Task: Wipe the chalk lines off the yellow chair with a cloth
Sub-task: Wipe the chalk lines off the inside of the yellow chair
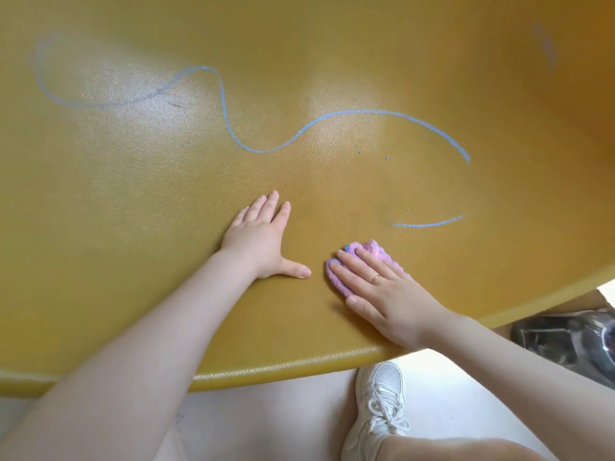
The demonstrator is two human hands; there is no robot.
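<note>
Flat and spread, the right grip [382, 291], straight fingers pressing a pink cloth [372, 257] onto the yellow chair [133, 227], close to its near rim. Nothing curled round the cloth; only the fingers' weight pinning it, cloth edges poking out ahead of and beside the fingertips. A ring on one finger. Left grip [263, 241] also open, palm down on the bare seat just left of the cloth, thumb pointing toward it, apparently bracing only.

Nearest chalk: a short line [427, 222], just beyond the cloth and a little to the right, long axis running left to right, across the reach of the right arm. So probably a push forward and slightly right to meet it broadside, then a sideways sweep along its length. Right grip clearly nearer to it than the left.

Farther off, a few chalk specks [386, 158], then the long wavy line [266, 149], snaking from upper left across the middle and curving down on the right, well apart from both grips. Its right end closest to the cloth side; its left loop, fainter, closer to the left arm's side and farthest to reach. A faint smudge [545, 48] at the far right.

Below the rim, pale floor and a white shoe [379, 404].
</note>
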